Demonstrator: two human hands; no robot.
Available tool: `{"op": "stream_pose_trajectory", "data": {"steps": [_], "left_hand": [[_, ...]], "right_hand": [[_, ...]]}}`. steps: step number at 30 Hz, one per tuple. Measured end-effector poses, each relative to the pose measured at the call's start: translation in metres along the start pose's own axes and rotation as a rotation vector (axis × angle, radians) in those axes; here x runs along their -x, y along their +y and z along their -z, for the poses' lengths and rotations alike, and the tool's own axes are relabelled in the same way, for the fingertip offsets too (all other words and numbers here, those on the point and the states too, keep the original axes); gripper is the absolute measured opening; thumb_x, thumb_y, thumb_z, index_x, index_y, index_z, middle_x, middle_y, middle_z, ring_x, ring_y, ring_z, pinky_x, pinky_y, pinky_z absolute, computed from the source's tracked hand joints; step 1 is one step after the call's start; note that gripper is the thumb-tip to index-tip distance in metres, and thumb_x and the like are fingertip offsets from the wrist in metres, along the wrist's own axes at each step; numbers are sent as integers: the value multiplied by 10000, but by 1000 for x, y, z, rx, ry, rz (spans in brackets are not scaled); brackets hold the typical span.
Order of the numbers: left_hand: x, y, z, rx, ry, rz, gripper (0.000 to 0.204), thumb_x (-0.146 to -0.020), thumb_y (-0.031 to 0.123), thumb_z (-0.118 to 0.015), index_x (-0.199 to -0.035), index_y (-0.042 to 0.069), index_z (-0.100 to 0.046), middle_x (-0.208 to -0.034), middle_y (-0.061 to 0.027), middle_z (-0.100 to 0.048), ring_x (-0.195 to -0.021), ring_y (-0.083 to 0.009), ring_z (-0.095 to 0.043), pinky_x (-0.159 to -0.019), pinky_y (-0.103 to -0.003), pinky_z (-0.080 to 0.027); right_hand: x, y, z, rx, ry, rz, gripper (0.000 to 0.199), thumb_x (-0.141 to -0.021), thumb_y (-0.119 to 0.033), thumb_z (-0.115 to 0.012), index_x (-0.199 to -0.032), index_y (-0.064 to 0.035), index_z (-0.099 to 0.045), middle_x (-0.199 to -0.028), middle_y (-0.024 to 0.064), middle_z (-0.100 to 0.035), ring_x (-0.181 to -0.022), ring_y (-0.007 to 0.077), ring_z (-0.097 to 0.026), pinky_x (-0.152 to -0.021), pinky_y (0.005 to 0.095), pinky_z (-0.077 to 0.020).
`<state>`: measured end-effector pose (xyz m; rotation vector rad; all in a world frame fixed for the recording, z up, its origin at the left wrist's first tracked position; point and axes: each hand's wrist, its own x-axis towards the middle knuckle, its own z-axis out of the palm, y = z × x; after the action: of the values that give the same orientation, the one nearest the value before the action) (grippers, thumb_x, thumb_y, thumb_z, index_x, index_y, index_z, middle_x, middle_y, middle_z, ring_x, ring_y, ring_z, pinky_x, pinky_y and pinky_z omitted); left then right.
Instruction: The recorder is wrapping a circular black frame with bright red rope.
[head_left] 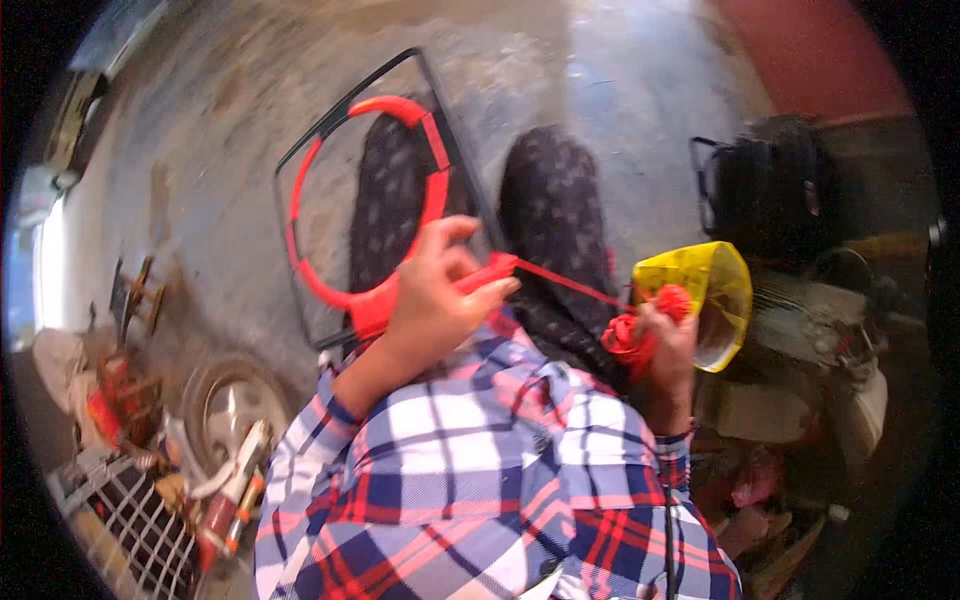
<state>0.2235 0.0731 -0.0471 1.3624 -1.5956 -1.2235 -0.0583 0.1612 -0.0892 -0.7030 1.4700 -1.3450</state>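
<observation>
A ring partly wrapped in red strip (436,195) sits inside a black square frame (452,120), resting over my legs. My left hand (430,285) is closed around the lower part of the ring, its thumb and fingers by a bunched red end. From there a taut red strand (565,282) runs across to my right hand (668,345). That hand is closed on a bundle of red strip (630,340), with lumps of it showing on both sides of the fingers. Directly behind it is a yellow bag or container (690,262) with an open mouth.
On the left lie a small wheel (235,405), a white-and-red tube-like tool (235,480) and a grey lattice crate (130,515). A black bag (765,185) stands on the concrete floor (240,90) at the right, near a red area. Blurred clutter fills the lower right.
</observation>
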Motion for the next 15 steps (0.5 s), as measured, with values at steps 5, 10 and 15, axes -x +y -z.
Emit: {"op": "stream_pose_trajectory", "data": {"steps": [5, 10, 15], "left_hand": [[6, -2, 2, 20, -81, 69, 529, -707, 91, -811, -1108, -13, -482, -630, -49, -575, -567, -84, -530, -523, -245, -427], [3, -11, 1, 42, -156, 52, 496, -746, 99, -780, -1138, -12, -497, -736, -18, -564, -638, -77, -519, -568, -232, -431], [0, -7, 7, 130, -145, -30, 511, -917, 209, -609, -1321, -3, -381, -1052, -65, -540, -725, -46, -447, -621, -195, -384]], "right_hand": [[-24, 0, -6, 170, -153, -222, 220, -819, -172, -655, -943, -2, -591, -798, 70, -627, -709, 136, -594, -623, 262, -455], [-58, -14, -10, 873, -118, 48, 614, -776, -268, -629, -1278, -45, -355, -1005, 276, -632, -977, 432, -618, -866, 449, -479], [-59, -79, -80, 922, -219, 561, 387, -757, -149, -633, -1104, -80, -475, -883, 207, -623, -836, 412, -616, -681, 470, -495]]}}
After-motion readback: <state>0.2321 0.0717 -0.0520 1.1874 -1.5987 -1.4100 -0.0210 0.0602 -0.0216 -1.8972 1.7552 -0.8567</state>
